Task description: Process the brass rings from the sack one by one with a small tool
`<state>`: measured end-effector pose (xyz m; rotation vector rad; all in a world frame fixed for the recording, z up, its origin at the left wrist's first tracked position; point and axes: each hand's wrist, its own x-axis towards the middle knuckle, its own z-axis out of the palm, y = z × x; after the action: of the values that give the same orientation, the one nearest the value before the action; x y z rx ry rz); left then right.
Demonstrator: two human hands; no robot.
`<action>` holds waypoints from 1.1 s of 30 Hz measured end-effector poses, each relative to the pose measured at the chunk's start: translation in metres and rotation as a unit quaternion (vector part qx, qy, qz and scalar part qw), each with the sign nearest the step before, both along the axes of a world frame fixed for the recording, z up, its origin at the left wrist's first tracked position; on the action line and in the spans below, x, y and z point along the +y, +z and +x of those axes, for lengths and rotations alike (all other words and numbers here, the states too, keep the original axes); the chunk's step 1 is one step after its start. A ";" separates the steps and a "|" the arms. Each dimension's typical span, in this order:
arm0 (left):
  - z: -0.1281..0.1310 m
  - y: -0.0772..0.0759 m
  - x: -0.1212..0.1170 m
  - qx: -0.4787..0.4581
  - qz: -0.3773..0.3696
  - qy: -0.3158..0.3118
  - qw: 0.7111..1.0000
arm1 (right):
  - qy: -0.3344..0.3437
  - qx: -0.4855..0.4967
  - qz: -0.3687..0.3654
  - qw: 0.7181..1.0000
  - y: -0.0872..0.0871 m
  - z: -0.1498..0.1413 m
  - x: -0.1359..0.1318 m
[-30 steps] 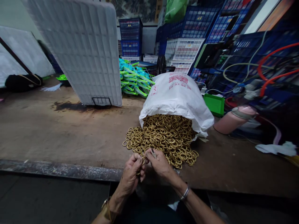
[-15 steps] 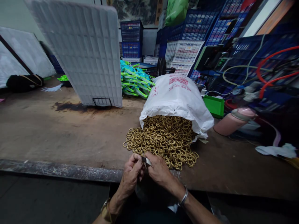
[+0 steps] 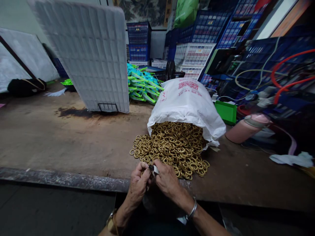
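Observation:
My left hand (image 3: 137, 183) is closed in a pinch by the table's front edge. A speck of gold shows at its fingers, too small to identify. My right hand (image 3: 168, 182) is closed beside it, thumb and finger pressed around a small white piece (image 3: 156, 169). Between the fingertips of both hands sits a small dark piece (image 3: 151, 167), whose kind I cannot make out. Just beyond them, a heap of brass-coloured rings (image 3: 169, 144) spills from the mouth of a white sack (image 3: 182, 105) with red print, lying on its side.
The brown table (image 3: 61, 144) carries an upright white ribbed panel (image 3: 91, 59) on the left. Green-and-blue items (image 3: 142, 85) are piled behind it. To the right are a green tray (image 3: 225, 112), a pink bottle (image 3: 247, 127) and an orange hose (image 3: 275, 78). Blue crates (image 3: 139, 52) are stacked at the back.
Both hands stay together in nearly the same place, with only a slight shift of the fingers around the dark piece. The rings and sack have not moved.

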<state>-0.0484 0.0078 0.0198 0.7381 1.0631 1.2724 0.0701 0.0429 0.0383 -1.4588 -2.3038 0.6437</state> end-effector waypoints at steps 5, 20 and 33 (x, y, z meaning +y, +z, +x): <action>0.000 0.002 -0.001 0.016 0.006 0.008 1.000 | 0.029 0.013 -0.016 0.999 0.000 0.000 0.002; -0.017 0.006 -0.006 -0.196 -0.060 -0.010 0.979 | -0.052 -0.170 0.028 0.984 -0.017 -0.007 0.027; -0.029 -0.005 0.000 -0.281 -0.086 0.017 0.956 | -0.042 -0.263 0.065 0.962 -0.018 -0.033 0.049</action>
<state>-0.0776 0.0077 0.0144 0.1990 0.7050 1.2927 0.0371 0.0921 0.0207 -1.8177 -2.5798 0.0722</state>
